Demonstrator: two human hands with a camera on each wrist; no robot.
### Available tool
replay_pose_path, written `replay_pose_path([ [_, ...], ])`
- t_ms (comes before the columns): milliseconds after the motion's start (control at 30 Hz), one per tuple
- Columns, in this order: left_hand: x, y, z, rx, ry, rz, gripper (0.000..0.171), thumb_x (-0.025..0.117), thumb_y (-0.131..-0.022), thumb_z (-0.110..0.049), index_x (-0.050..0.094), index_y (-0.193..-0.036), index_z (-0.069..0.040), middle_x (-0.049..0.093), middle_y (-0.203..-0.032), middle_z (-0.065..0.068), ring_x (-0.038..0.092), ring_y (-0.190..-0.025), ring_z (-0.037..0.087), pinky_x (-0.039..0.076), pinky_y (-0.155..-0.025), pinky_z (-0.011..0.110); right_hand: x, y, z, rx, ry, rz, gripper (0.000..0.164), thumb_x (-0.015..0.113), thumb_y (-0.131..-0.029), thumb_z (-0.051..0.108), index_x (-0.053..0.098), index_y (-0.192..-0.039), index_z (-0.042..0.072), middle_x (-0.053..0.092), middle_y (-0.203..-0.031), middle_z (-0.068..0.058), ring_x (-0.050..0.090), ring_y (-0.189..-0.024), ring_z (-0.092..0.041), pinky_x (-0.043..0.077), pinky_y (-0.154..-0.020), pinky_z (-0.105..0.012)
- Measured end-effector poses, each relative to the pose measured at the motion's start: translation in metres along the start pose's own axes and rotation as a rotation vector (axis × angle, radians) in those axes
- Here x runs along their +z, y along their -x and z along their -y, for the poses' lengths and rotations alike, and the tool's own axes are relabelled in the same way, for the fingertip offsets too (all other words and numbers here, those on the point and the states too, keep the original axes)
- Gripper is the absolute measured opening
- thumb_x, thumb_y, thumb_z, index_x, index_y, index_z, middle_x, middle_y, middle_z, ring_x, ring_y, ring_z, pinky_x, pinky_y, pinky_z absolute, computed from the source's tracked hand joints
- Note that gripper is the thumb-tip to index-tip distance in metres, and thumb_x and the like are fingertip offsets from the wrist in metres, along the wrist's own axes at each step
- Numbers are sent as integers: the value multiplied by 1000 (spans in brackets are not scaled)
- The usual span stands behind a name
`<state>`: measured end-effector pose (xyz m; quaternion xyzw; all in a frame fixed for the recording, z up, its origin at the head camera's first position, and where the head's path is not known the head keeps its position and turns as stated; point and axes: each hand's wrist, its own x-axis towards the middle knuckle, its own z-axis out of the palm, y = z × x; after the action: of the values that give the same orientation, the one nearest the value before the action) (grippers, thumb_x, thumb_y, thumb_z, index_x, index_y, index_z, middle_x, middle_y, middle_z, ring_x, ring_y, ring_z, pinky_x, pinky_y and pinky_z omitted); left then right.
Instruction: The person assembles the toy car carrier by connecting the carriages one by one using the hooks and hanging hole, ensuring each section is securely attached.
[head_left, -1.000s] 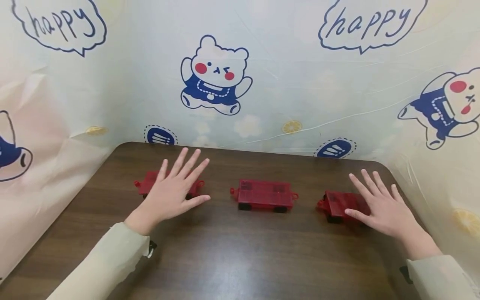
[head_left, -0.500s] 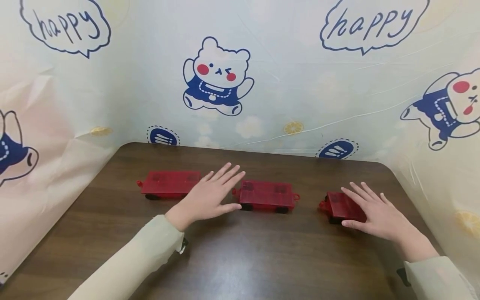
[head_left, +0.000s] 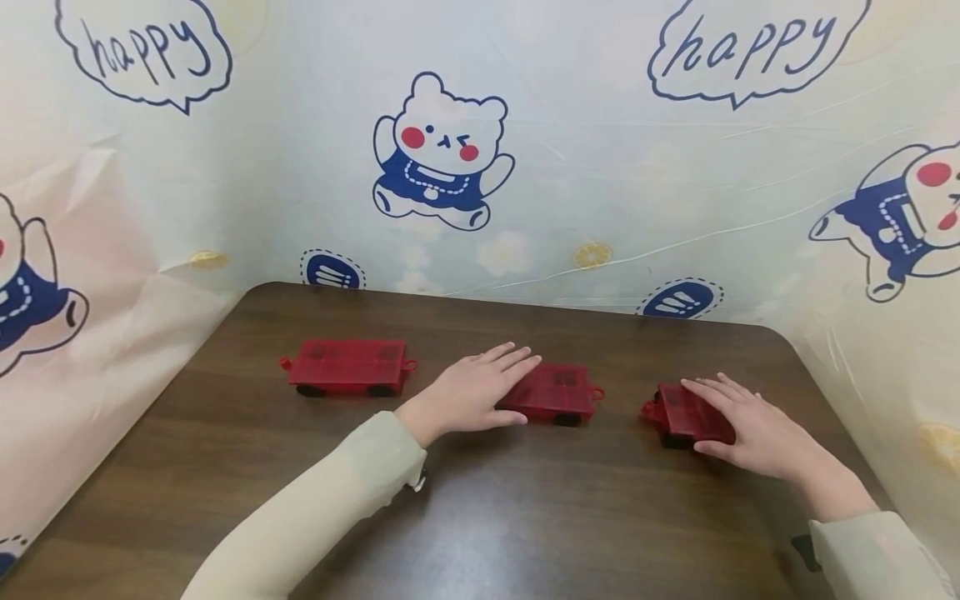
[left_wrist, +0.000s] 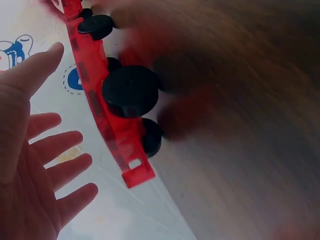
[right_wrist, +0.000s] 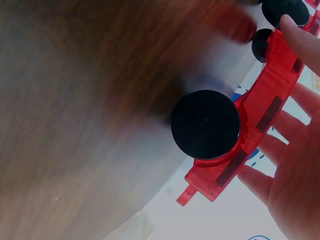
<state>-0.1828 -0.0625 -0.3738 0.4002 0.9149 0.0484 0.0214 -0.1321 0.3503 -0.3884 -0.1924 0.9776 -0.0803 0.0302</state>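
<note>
Three red see-through toy wagons with black wheels stand in a row. My left hand (head_left: 468, 396) spreads over the left part of the middle wagon (head_left: 558, 392), fingers nearly straight and thumb low on its near side. In the left wrist view, the fingers (left_wrist: 70, 172) are extended beside a wagon (left_wrist: 92, 87). My right hand (head_left: 765, 437) lies over the right end of the right wagon (head_left: 686, 412), hiding that end. Seen from the right wrist, its thumb (right_wrist: 302, 42) overlaps a wheel and its outstretched fingers pass behind the wagon body (right_wrist: 257, 117).
The left wagon (head_left: 348, 362) stands apart from both hands, with a knob at its left end and a ring at its right. Under everything is a dark wooden table (head_left: 480, 517). A patterned sheet (head_left: 600, 167) rises around its back and sides.
My left hand has moved right, from over the left wagon to the middle one. My right hand has come slightly lower over the right wagon, its fingers closer together. The wagons keep their places.
</note>
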Motion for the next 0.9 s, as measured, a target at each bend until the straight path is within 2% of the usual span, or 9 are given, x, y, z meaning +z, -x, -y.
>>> replay_pose_path([
  [100, 2, -7, 0, -6, 12, 16, 84, 63, -91, -55, 28, -158, -19, 33, -162, 5, 30, -150, 27, 42, -112, 49, 0, -1, -1, -3, -16, 2, 85, 84, -74, 40, 46, -146, 14, 52, -142, -23, 40, -132, -53, 39, -93, -77],
  [300, 8, -18, 2, -20, 31, 33, 84, 65, -89, -56, 30, -157, -21, 35, -161, 4, 35, -148, 27, 44, -110, 46, -1, -3, 1, 12, -46, 13, 84, 84, -75, 38, 46, -146, 14, 53, -138, -23, 53, -119, -43, 56, -82, -60],
  [433, 10, -24, 0, -18, 29, 60, 85, 66, -88, -56, 30, -157, -22, 37, -160, 3, 38, -146, 25, 46, -107, 46, -1, -3, 2, 10, -56, 13, 84, 85, -75, 37, 47, -145, 13, 55, -135, -21, 54, -116, -40, 57, -81, -56],
  [600, 9, -29, -2, -17, -1, 76, 82, 67, -88, -55, 33, -156, -23, 43, -157, 2, 47, -138, 23, 49, -101, 46, 0, -3, 4, 7, -47, 3, 83, 85, -74, 38, 49, -144, 12, 56, -133, -21, 53, -117, -40, 56, -83, -58],
  [733, 8, -30, 0, -31, -14, 94, 78, 68, -88, -53, 37, -154, -24, 46, -155, 2, 49, -135, 22, 49, -99, 46, 1, -3, 6, 6, -50, 2, 84, 86, -73, 39, 49, -143, 11, 58, -132, -20, 53, -117, -40, 56, -82, -57],
  [900, 7, -28, 2, -17, 4, 81, 73, 69, -88, -51, 44, -150, -25, 52, -149, 2, 51, -130, 22, 49, -97, 47, -1, -3, 8, 17, -55, 0, 85, 87, -71, 41, 51, -142, 11, 59, -128, -19, 54, -113, -38, 58, -79, -55],
])
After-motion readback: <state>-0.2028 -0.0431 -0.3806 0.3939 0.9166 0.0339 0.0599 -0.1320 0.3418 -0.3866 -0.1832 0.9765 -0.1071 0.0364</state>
